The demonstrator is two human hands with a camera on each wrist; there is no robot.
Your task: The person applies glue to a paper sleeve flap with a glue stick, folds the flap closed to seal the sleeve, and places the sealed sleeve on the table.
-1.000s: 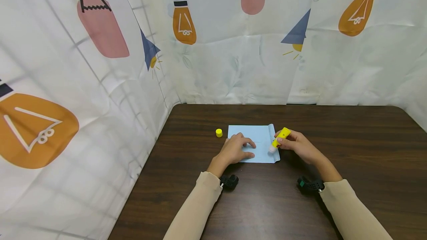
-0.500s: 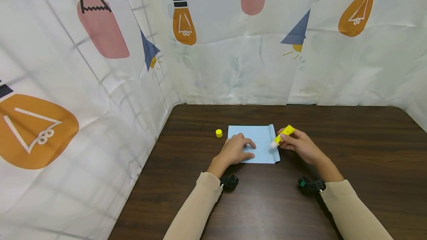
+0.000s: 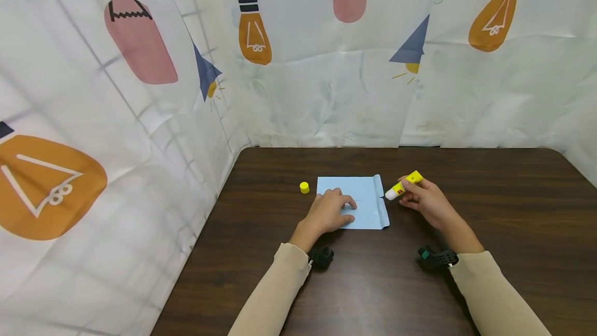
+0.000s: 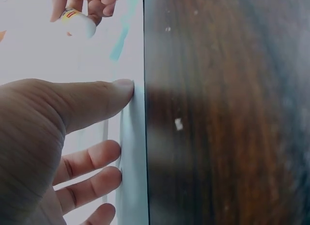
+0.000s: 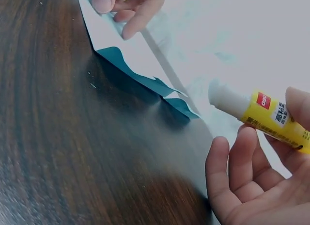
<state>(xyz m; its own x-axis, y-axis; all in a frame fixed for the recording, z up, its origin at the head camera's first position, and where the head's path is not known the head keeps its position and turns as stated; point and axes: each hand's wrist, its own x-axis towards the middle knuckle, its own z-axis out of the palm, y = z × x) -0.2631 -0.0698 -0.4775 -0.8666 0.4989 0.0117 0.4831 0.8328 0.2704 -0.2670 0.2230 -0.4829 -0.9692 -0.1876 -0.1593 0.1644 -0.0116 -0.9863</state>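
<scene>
While left hand (image 3: 326, 211) lay relaxed over light-blue folded paper (image 3: 366, 190), right hand (image 3: 432, 202) pinched yellow tubular glue stick (image 5: 264, 112) beneath thumb.

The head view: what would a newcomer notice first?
The yellow glue stick in the right hand, by the right edge of the blue paper, probably draws the eye. A yellow cap sits left of the paper. A big orange bulb is printed on the white backdrop, far left.
</scene>
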